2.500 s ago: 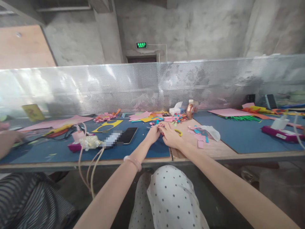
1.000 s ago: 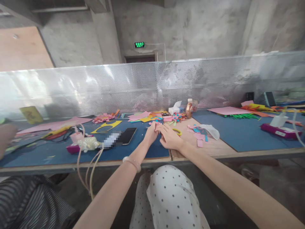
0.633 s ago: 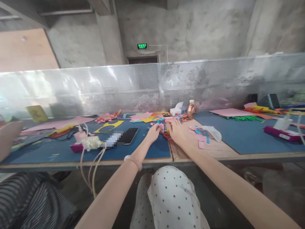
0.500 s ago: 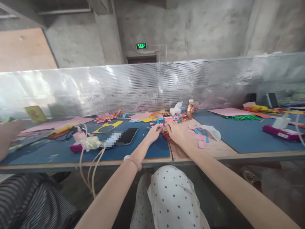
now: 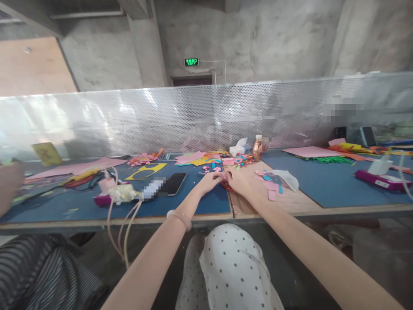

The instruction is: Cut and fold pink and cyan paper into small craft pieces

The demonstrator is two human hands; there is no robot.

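My left hand [image 5: 211, 181] and my right hand [image 5: 236, 181] meet fingertip to fingertip over the seam between the blue mat and the bare wood. The left fingers pinch a small pink piece. The right fingers are curled in a pinch at the same spot, and what they hold is hidden. Under the right hand shows a red loop [image 5: 227, 187], which looks like a scissor handle. Small pink scraps [image 5: 206, 168] and a blue scrap lie just beyond my left hand. Farther back sits a multicoloured paper flower [image 5: 241, 160].
A black phone [image 5: 176, 184] and a purple power strip [image 5: 102, 200] with cables lie to the left. Pink and blue scraps [image 5: 272, 186] lie beside a clear plastic bag [image 5: 287, 178] on the right. A bottle [image 5: 257, 148] stands behind. Another person's arm [image 5: 9, 187] is at far left.
My right hand has curled from spread fingers into a pinch against the left fingertips. The left hand has turned slightly, its wrist shifting a little left.
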